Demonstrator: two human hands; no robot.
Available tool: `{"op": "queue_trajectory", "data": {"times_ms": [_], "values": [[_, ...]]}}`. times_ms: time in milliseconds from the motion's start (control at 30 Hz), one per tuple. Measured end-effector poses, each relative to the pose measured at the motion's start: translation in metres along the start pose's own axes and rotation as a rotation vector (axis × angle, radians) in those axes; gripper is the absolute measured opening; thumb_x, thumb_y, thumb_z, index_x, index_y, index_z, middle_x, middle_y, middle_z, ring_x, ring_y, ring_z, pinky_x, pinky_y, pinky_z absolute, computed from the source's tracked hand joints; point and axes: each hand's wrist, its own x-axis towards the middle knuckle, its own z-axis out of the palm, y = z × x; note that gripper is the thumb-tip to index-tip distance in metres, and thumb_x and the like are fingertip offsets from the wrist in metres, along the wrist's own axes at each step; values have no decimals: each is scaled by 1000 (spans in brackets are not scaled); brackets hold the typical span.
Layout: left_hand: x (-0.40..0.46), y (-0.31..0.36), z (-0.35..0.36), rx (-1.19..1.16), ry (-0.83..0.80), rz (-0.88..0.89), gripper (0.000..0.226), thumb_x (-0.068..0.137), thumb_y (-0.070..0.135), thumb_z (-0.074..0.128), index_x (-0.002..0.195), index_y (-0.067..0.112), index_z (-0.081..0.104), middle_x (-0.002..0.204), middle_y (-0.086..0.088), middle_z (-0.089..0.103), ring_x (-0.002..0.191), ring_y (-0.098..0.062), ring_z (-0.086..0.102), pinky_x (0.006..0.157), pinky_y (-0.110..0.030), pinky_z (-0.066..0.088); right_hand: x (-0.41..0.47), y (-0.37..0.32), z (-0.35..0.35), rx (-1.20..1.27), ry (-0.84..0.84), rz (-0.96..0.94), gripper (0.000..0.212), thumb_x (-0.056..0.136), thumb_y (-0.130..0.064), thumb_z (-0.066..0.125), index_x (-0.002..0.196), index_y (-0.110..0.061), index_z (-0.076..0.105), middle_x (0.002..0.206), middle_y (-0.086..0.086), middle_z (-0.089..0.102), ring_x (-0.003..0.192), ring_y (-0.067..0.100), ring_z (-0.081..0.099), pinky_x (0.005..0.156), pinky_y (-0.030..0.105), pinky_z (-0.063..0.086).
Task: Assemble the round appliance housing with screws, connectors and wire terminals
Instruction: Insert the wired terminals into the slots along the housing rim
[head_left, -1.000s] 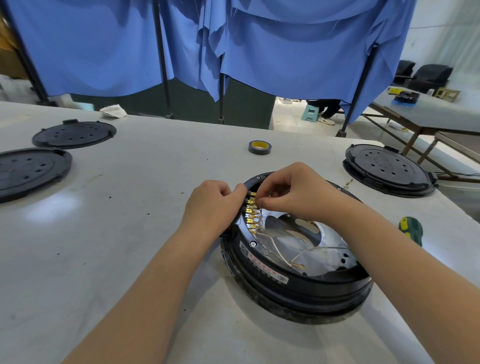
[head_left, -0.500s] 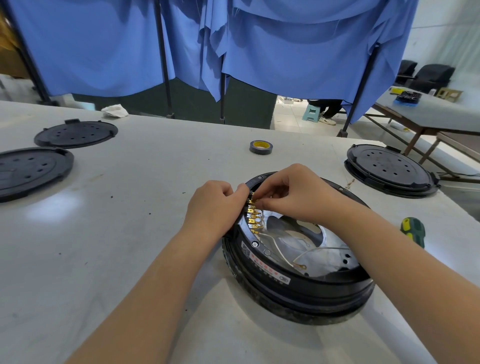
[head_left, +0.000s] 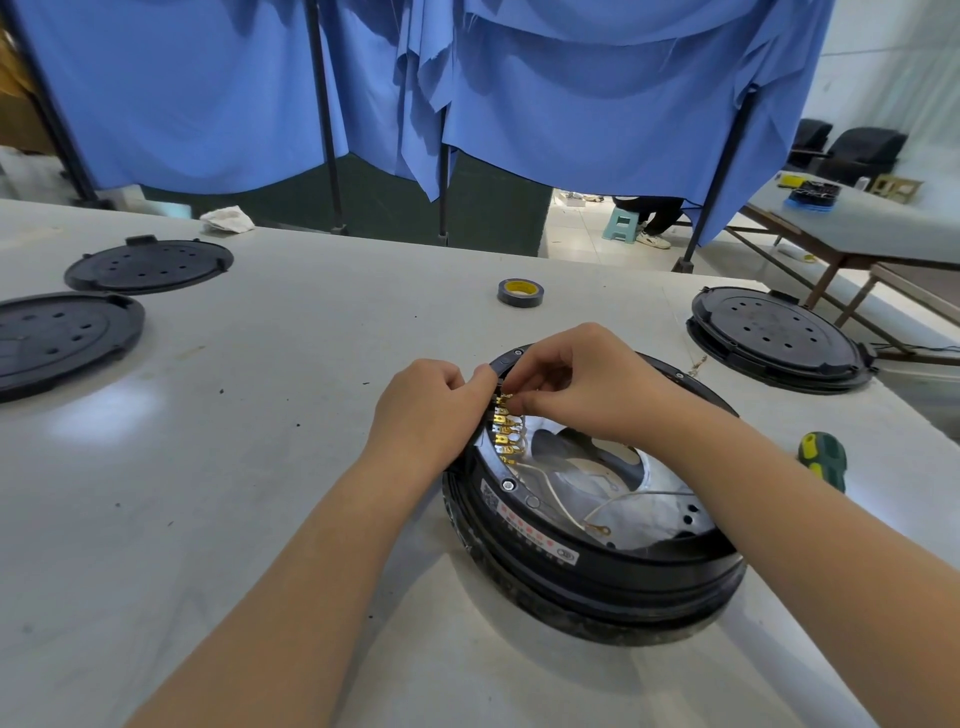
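A round black appliance housing (head_left: 597, 577) lies open on the white table (head_left: 260, 467), with a shiny metal plate inside. A row of brass wire terminals (head_left: 505, 431) sits along its inner left rim, and white wires (head_left: 558, 501) trail from them across the plate. My left hand (head_left: 426, 410) rests on the housing's left rim, fingers curled beside the terminals. My right hand (head_left: 587, 384) reaches over the far rim and pinches the topmost terminal between thumb and fingers. The fingertips hide that terminal.
Two black round covers (head_left: 150, 265) (head_left: 57, 338) lie at the far left and another (head_left: 774, 338) at the right. A roll of black tape (head_left: 520, 292) sits beyond the housing. A green-yellow screwdriver (head_left: 823, 460) lies at the right. Blue curtains hang behind.
Both hands stay at the terminal row with only slight finger shifts. The view has drifted a little.
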Motion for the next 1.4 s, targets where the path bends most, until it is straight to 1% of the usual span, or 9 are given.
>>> {"op": "queue_trajectory", "data": {"times_ms": [467, 600, 700, 833, 967, 1067, 1267, 1333, 1400], "values": [[1, -1, -1, -30, -13, -8, 54, 86, 39, 58, 45, 21, 28, 41, 6, 26, 44, -13, 30, 48, -27, 29, -3, -1, -3, 18, -9, -6, 16, 76, -14, 78, 84, -28, 74, 72, -17, 71, 62, -3, 63, 59, 8, 46], [4, -4, -2, -65, -65, -30, 52, 83, 43, 62, 48, 20, 32, 40, 8, 30, 40, -10, 33, 48, -24, 30, -6, -2, -6, 3, -13, -19, 23, 74, -13, 78, 83, -33, 72, 77, -16, 72, 66, 3, 64, 62, 13, 52], [5, -6, -2, -99, -92, -39, 50, 80, 45, 66, 50, 19, 37, 39, 10, 35, 38, -7, 37, 49, -23, 33, -6, -2, -8, -24, 15, -33, 26, 75, -10, 76, 82, -35, 70, 80, -11, 70, 74, 6, 66, 71, 19, 56], [6, -7, -2, -110, -114, -39, 48, 76, 48, 71, 50, 20, 42, 38, 13, 40, 42, -7, 43, 50, -24, 38, -5, -1, -10, -86, 1, -10, 23, 77, -12, 73, 76, -35, 69, 93, -7, 63, 83, 10, 63, 77, 27, 56], [6, -8, -3, -124, -135, -40, 49, 66, 54, 73, 50, 21, 40, 38, 13, 40, 41, -8, 44, 50, -24, 38, -6, 1, -9, -82, -36, 23, 16, 80, -16, 72, 76, -31, 71, 87, -8, 66, 79, 12, 64, 75, 31, 56], [6, -9, -3, -114, -140, -32, 52, 68, 53, 75, 50, 20, 39, 37, 12, 39, 38, -4, 42, 50, -23, 36, -5, 1, -9, -86, -56, 29, 15, 81, -17, 73, 78, -31, 71, 82, -10, 67, 76, 9, 65, 75, 32, 57], [6, -9, -2, -108, -138, -33, 53, 70, 52, 76, 49, 21, 38, 35, 13, 37, 36, -2, 40, 49, -23, 34, -6, 3, -11, -51, -83, 50, 26, 82, -9, 68, 80, -34, 71, 82, -3, 73, 80, 19, 68, 79, 40, 58], [6, -10, -2, -111, -138, -32, 53, 69, 52, 76, 49, 21, 38, 34, 14, 37, 35, -1, 40, 49, -22, 34, -5, 5, -11, -44, -79, 59, 26, 83, -9, 68, 81, -34, 72, 80, -5, 73, 78, 16, 68, 76, 36, 58], [6, -10, -2, -107, -136, -32, 53, 69, 52, 76, 49, 21, 37, 34, 14, 37, 35, -1, 39, 49, -22, 34, -5, 6, -11, -30, -70, 61, 26, 83, -10, 71, 80, -36, 72, 75, -12, 72, 73, 7, 67, 68, 24, 55]]}}
